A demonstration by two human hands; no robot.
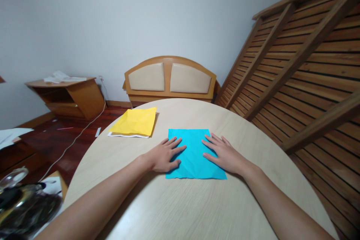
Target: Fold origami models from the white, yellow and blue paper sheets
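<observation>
Head view: both hands flat on a blue paper sheet (194, 153) lying on the round pale-wood counter (180, 210), roughly centre, near the person. Left hand (164, 155) palm down on the sheet's left edge, fingers spread and pointing inward, thumb resting on the paper near its lower left. Right hand (223, 153) palm down on the right edge, fingers spread, tips on the paper. Neither grip is closed on anything, both are open and pressing flat. Sheet shows creases, lies flat, square-ish. Yellow paper sheet (135, 122) sits farther back and to the left, near the counter's rim, well apart from the blue one, with a white sheet (126, 135) peeking out beneath it. Behind the counter: a wooden headboard (168, 78) against the wall, a slatted wooden frame (303, 63) leaning at right, a small wooden cabinet (70, 97) at left.
</observation>
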